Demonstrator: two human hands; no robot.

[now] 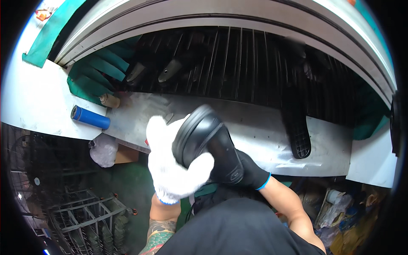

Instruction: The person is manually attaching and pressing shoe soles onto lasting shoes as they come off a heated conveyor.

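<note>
A black shoe point(219, 151) with a thick rounded toe is held in front of me, its toe tilted up and to the left. My left hand point(172, 163), in a white knit glove, wraps round the toe end, with the thumb across the near side. At the heel end is my right hand point(250, 172) in a black glove with a blue cuff edge. Its fingers are mostly hidden behind the shoe, which it appears to grip. Beyond, a black shoe sole point(301, 142) overhangs the metal ledge point(327, 148) with its treaded end toward me.
Behind the ledge runs a dark slatted surface point(242, 63) bearing several shoes point(171, 70) under a pale hood with green flaps point(95, 70). A blue cylinder point(90, 117) and a small tan container point(109, 100) are at left. A metal rack point(89, 212) stands lower left.
</note>
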